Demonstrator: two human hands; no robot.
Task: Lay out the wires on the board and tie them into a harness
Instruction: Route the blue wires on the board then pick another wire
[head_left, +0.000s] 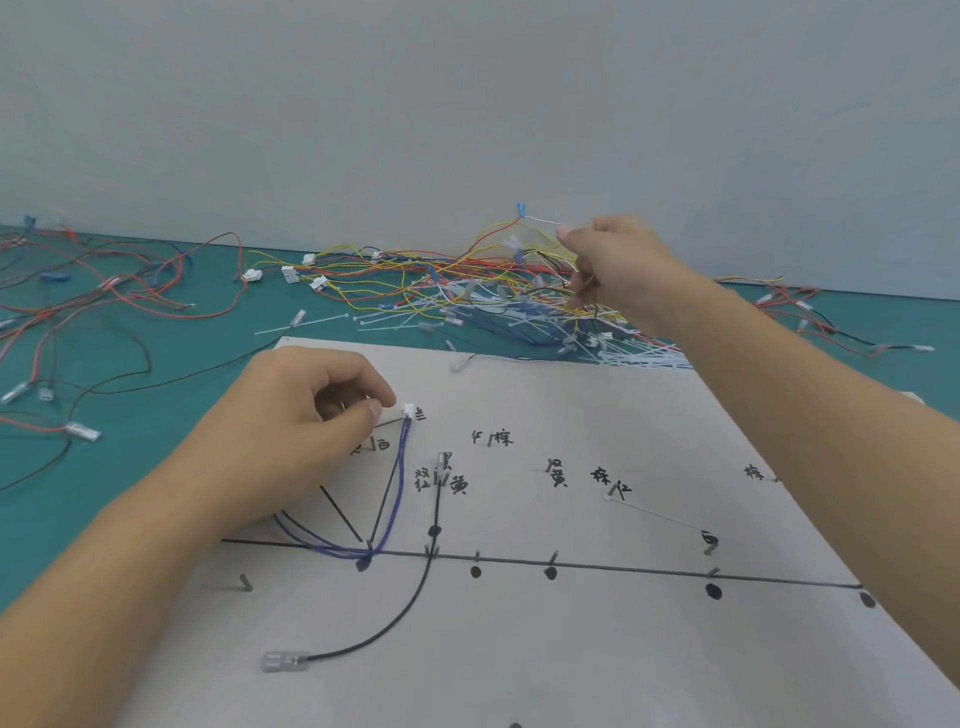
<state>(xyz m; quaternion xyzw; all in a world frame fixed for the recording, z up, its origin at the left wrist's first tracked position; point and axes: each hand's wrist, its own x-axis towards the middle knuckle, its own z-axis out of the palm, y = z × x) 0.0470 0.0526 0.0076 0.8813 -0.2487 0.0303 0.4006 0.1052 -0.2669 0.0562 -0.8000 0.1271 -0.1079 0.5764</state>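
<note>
Harness board (519, 649) on the green desk (208, 332): the left hand (306, 431) curls beside the white connector (409, 411) of blue wires (397, 467) laid to the spot marked 兰; whether it pinches anything cannot be told. Other handwritten labels read 白, 黑, 双红, 黄, 棕. Past the board's far edge, the right hand (618, 265) pinches a white wire (543, 221) above the wire pile (467, 291), its blue-tipped end pointing left, the board lying below, toward the person.

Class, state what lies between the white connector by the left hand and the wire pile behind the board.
Head view: mostly bare board, plus one clear terminal at the board's far edge.
</note>
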